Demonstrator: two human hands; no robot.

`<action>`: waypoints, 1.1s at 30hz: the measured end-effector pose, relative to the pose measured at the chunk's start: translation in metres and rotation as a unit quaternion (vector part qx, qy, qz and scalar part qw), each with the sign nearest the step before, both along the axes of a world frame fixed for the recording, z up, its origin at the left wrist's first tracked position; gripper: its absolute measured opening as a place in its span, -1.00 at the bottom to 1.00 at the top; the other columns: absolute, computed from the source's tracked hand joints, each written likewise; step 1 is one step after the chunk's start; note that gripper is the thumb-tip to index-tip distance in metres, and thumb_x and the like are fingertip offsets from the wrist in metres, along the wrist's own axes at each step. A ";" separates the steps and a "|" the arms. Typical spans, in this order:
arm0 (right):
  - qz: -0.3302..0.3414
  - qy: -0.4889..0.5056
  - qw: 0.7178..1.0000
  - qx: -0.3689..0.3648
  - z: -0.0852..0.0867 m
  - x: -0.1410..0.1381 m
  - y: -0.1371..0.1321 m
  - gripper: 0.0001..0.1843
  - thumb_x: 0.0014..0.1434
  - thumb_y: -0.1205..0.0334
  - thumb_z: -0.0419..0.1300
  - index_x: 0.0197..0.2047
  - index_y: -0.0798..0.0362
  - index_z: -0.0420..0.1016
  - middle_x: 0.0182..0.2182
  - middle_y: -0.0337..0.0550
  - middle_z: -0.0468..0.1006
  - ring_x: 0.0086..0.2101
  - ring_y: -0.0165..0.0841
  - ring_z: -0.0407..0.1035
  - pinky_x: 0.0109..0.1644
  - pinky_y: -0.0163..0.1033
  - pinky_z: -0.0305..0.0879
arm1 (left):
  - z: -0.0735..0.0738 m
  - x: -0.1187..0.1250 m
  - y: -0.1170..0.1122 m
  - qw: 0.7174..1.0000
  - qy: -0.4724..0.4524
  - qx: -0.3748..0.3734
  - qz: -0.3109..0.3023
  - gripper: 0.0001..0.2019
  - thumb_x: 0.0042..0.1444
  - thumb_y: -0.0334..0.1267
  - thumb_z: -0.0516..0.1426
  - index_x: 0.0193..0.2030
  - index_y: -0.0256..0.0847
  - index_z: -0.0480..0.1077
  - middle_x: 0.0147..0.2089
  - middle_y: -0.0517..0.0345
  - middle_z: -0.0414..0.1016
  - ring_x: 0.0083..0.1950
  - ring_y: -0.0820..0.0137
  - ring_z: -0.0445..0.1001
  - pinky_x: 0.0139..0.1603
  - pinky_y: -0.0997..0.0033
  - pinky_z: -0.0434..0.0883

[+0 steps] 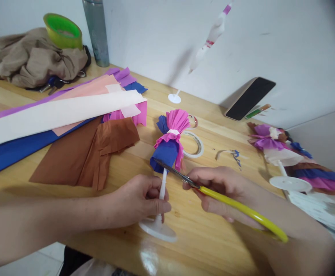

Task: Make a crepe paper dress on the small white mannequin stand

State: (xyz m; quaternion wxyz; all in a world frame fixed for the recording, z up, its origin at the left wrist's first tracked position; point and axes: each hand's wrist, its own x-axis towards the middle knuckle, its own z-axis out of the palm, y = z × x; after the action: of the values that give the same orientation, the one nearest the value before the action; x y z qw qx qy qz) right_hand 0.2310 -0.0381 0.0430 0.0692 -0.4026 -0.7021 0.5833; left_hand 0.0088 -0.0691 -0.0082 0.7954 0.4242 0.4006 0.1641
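Observation:
My left hand point(138, 201) is closed round the white stick of a paper doll point(170, 142), just above its round white base point(158, 229). The doll wears pink and blue crepe paper tied with a white band. My right hand point(227, 191) grips yellow-handled scissors point(213, 191). The blades point left and touch the lower edge of the blue paper skirt.
Crepe paper sheets point(58, 126) in white, pink, blue, purple and brown lie at the left. A tape roll point(194, 143) sits behind the doll. A phone point(249, 97) leans on the wall. Finished dolls point(282, 153) lie at the right. A cloth point(32, 57), green ring point(62, 30) and metal bottle point(97, 32) stand at back left.

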 end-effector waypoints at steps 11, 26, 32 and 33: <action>0.013 0.010 1.000 0.018 -0.003 0.001 0.001 -0.64 0.21 -0.09 0.21 -0.19 0.06 0.46 -0.53 -0.34 0.27 -0.59 -0.54 0.10 -0.60 -0.41 0.05 | 0.001 -0.001 0.000 1.000 -0.003 -0.004 0.001 -0.81 -0.04 -0.24 0.22 -0.40 -0.21 0.27 -0.50 0.31 0.39 -0.47 0.53 0.35 -0.41 0.50 0.23; 0.025 -0.005 0.998 -0.059 0.002 0.002 0.002 -0.56 0.19 -0.16 0.19 -0.16 0.08 0.40 -0.51 -0.36 0.18 -0.64 -0.60 0.02 -0.66 -0.44 -0.05 | 0.000 -0.001 0.001 1.000 -0.013 -0.007 -0.013 -0.79 -0.03 -0.21 0.22 -0.39 -0.21 0.26 -0.50 0.31 0.39 -0.49 0.55 0.33 -0.44 0.52 0.22; 0.032 0.041 0.999 -0.012 -0.001 -0.002 0.002 -0.54 0.11 -0.19 0.25 -0.25 0.08 0.41 -0.52 -0.36 0.18 -0.55 -0.54 -0.03 -0.56 -0.40 -0.06 | -0.001 -0.002 0.000 1.000 -0.018 0.004 -0.017 -0.74 -0.04 -0.16 0.26 -0.40 -0.21 0.26 -0.48 0.29 0.40 -0.47 0.54 0.33 -0.44 0.52 0.22; 0.038 0.041 0.998 -0.020 -0.001 -0.002 0.002 -0.54 0.09 -0.18 0.28 -0.25 0.08 0.41 -0.53 -0.38 0.18 -0.56 -0.54 -0.03 -0.55 -0.40 -0.06 | -0.001 -0.002 0.000 1.000 -0.019 0.005 -0.017 -0.74 -0.04 -0.15 0.26 -0.39 -0.21 0.27 -0.48 0.29 0.40 -0.48 0.54 0.33 -0.44 0.53 0.22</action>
State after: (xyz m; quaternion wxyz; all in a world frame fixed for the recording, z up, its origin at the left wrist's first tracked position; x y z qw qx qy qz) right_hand 0.2293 -0.0359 0.0419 0.0674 -0.3527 -0.7020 0.6150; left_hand 0.0071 -0.0689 -0.0088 0.8035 0.4316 0.3774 0.1604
